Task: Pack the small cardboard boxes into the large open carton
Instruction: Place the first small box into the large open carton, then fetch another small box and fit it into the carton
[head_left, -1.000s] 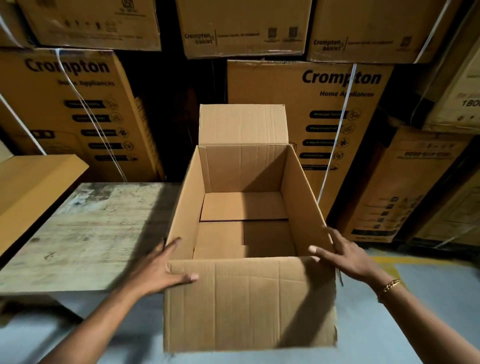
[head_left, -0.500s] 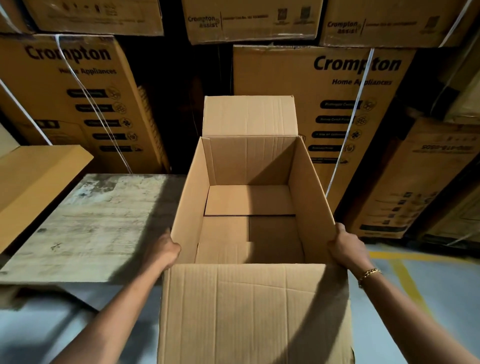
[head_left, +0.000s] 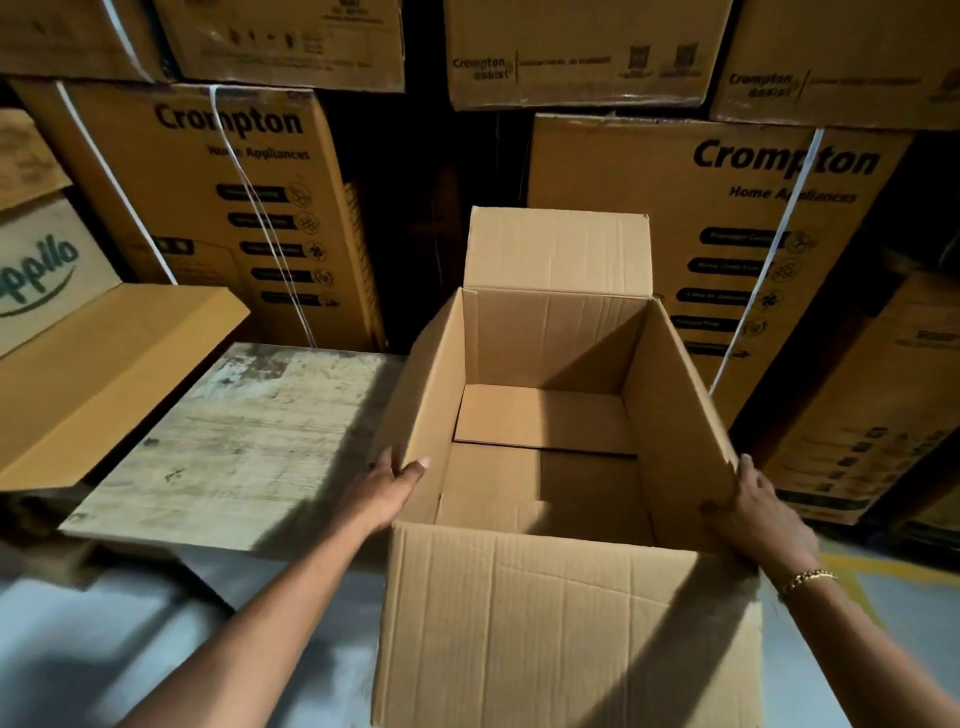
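The large open carton (head_left: 561, 623) stands on the floor in front of me, its flaps up and its inside holding nothing but the bottom flaps. My left hand (head_left: 384, 493) holds its left wall near the front corner, thumb hooked over the rim and fingers on the outside. On the right wall's outer face my right hand (head_left: 758, 514) lies with fingers stretched forward; a gold bracelet is on that wrist. No small cardboard boxes show inside the carton.
A worn wooden board (head_left: 244, 441) lies left of the carton, and a plain tan box (head_left: 104, 374) juts in beyond it. Tall strapped Crompton cartons (head_left: 753, 234) wall off the back and right. Grey floor (head_left: 104, 649) runs along the near side.
Both hands were clenched on the carton's near corners; now they sit a little farther along the side walls, the right fingers stretched out. The carton appears larger and more to the right.
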